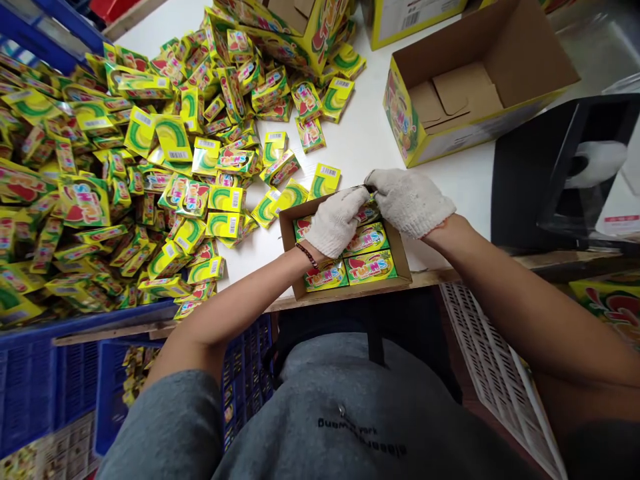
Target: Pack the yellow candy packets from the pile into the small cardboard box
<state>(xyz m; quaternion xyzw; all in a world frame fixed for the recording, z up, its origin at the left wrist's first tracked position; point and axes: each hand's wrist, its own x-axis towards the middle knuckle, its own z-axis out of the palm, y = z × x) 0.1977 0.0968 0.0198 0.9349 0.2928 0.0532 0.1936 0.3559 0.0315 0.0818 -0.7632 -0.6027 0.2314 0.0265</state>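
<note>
A shallow brown carton (345, 293) stands at the table's near edge, with small yellow-green candy boxes (371, 267) lying in rows inside it. My left hand (337, 223), in a white knitted glove, reaches over the carton, fingers bent together at its far side. Gloved likewise, my right hand (410, 200) meets it at the far right rim, thumb and fingers pinched. A bit of yellow packaging shows between the fingertips, but what each hand grips is hidden. Part of the carton's contents lies under my left hand.
A large heap of candy boxes (85, 200) covers the table's left side. Behind it stands a bigger printed carton (320, 40). An open printed carton (450, 137) is at the back right. A black tape dispenser (535, 173) sits at the right. Blue crates (37, 380) are below left, a white crate (493, 360) below right.
</note>
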